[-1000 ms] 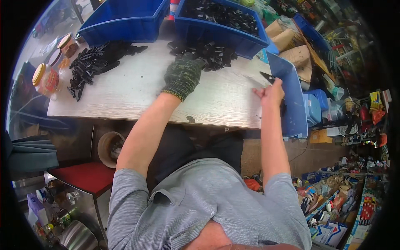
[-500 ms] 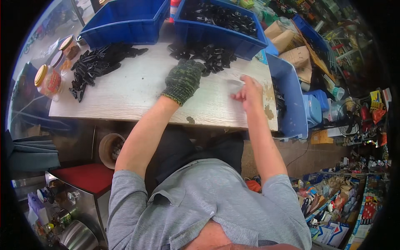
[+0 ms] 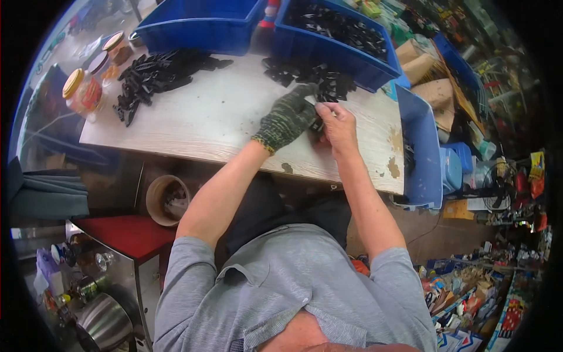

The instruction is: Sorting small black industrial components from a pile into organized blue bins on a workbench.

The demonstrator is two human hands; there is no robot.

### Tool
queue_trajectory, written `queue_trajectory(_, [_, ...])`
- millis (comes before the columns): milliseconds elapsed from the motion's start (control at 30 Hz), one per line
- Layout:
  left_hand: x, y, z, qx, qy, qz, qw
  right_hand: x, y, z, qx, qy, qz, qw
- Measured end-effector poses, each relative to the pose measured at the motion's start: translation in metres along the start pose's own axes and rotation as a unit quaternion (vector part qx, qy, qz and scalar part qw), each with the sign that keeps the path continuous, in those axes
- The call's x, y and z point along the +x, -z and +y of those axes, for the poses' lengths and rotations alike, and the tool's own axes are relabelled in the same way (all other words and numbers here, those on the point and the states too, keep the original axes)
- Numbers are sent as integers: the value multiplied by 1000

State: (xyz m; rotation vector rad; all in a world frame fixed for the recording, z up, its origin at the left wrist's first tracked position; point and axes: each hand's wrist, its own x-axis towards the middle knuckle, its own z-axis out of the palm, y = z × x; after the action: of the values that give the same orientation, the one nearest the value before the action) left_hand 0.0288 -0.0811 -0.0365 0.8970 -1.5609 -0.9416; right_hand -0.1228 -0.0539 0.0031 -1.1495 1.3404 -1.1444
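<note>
My left hand (image 3: 287, 118), in a dark green knitted glove, is closed around a small black part (image 3: 317, 124) over the white tabletop (image 3: 205, 126). My bare right hand (image 3: 341, 130) meets it from the right, thumb and forefinger pinched at the same part; a pale edge shows by the fingertips. The part's full shape is hidden between the hands. Just beyond them lies a loose heap of small black plastic pieces (image 3: 336, 87). Another heap, of longer black pieces (image 3: 153, 79), spreads over the table's left side.
At the table's back stand a blue bin (image 3: 199, 36) and a second blue bin (image 3: 346, 58) holding black pieces. Lidded jars (image 3: 83, 94) line the left edge. A lighter blue tub (image 3: 423, 158) stands against the right edge. Below the table is a round bucket (image 3: 157, 199).
My right hand has moved left to meet the gloved hand, its fingers now pinched. My left hand has drawn slightly back from the heap with a part. The view has shifted a little.
</note>
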Motion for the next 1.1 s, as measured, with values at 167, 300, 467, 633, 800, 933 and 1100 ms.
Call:
queue_trajectory(167, [-8,-1,8,175,-62,-1,983,0,-2,8,-21,0,9,1000])
queue_trajectory(300, [-13,5,34,253,-17,-29,967,-2,-1,4,-35,1,5,999])
queue_trajectory(467, [-10,20,41,283,-2,-94,954,-4,-5,4,-8,-14,2,1000])
queue_trajectory(633, [29,105,3,591,-82,128,792,-17,-9,-5,69,-38,9,997])
queue_trajectory(800, [37,150,-31,721,-1,117,683,-16,-13,-2,95,-20,19,995])
queue_trajectory(933, [26,124,-15,610,-43,51,790,-17,-7,-1,87,-41,36,995])
queue_trajectory(1100, [9,119,-13,591,-97,-5,801,-16,-12,0,92,-33,22,995])
